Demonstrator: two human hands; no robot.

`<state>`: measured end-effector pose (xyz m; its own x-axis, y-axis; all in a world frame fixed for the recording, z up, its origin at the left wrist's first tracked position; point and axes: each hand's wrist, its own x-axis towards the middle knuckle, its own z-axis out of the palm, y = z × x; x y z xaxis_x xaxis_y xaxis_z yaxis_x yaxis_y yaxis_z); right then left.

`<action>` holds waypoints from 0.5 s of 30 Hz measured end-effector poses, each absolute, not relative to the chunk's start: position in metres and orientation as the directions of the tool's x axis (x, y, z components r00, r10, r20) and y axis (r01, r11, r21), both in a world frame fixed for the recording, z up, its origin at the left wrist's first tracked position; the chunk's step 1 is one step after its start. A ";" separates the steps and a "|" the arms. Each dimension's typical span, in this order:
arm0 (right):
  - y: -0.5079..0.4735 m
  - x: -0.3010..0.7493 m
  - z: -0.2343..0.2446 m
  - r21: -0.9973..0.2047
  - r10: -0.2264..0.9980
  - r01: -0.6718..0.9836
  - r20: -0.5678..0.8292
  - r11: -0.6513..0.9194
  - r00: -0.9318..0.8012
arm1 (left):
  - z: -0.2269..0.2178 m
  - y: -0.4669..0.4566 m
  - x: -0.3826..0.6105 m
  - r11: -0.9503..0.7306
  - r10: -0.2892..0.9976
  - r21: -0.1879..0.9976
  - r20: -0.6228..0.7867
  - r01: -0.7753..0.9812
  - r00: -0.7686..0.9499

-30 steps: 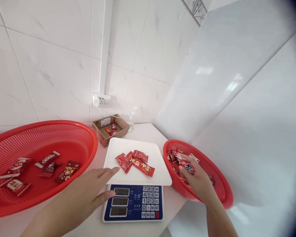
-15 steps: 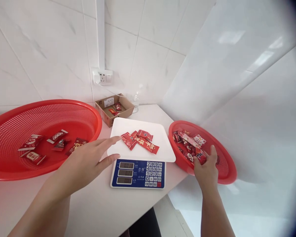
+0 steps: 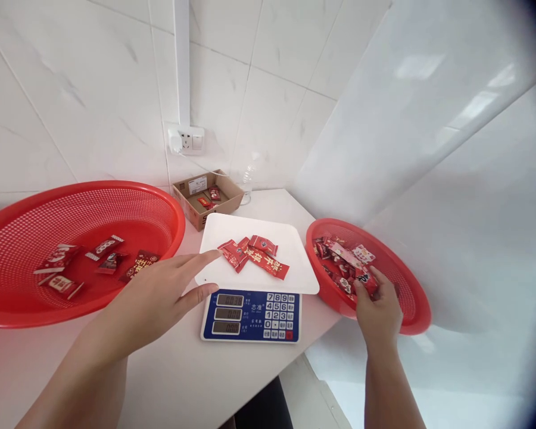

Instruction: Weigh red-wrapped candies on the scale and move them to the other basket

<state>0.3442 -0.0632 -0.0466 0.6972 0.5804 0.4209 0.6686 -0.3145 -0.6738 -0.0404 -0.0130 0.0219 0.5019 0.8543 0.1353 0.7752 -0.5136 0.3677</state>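
A blue digital scale (image 3: 252,313) carries a white tray (image 3: 295,280) with a few red candy packets (image 3: 254,254) on it. My left hand (image 3: 161,295) lies open beside the tray's left edge, fingertips touching its rim. My right hand (image 3: 377,304) is inside the small red basket (image 3: 413,298) on the right, fingers pinched on a red candy packet (image 3: 368,281) from the pile (image 3: 339,262).
A large red mesh basket (image 3: 156,202) on the left holds several red packets (image 3: 93,262). A small cardboard box (image 3: 205,196) with packets stands at the back by a clear bottle (image 3: 247,179). A wall socket (image 3: 186,141) sits above. The counter ends at the right.
The view tilted down early on. My right hand drew back to the basket's near side and closed on a packet. My left hand barely shifted by the tray.
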 end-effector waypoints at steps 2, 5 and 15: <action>-0.064 0.334 -0.047 -0.743 0.578 0.635 0.428 -0.213 0.694 | 0.021 -0.013 -0.041 -0.521 0.850 0.359 0.140 0.774 0.508; -0.063 0.305 -0.044 -0.724 0.704 0.689 0.470 -0.038 0.532 | 0.021 -0.013 -0.041 -0.526 0.847 0.351 0.133 0.775 0.515; -0.033 0.207 -0.042 -0.423 0.845 0.812 0.512 0.402 -0.152 | 0.016 -0.014 -0.040 -0.587 0.808 0.335 0.184 0.737 0.559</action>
<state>0.2074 -0.0328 -0.0418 -0.1521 0.8454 0.5120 0.8122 0.4021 -0.4227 -0.0404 -0.0141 0.0160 0.5592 0.8082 0.1844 0.7372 -0.5866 0.3353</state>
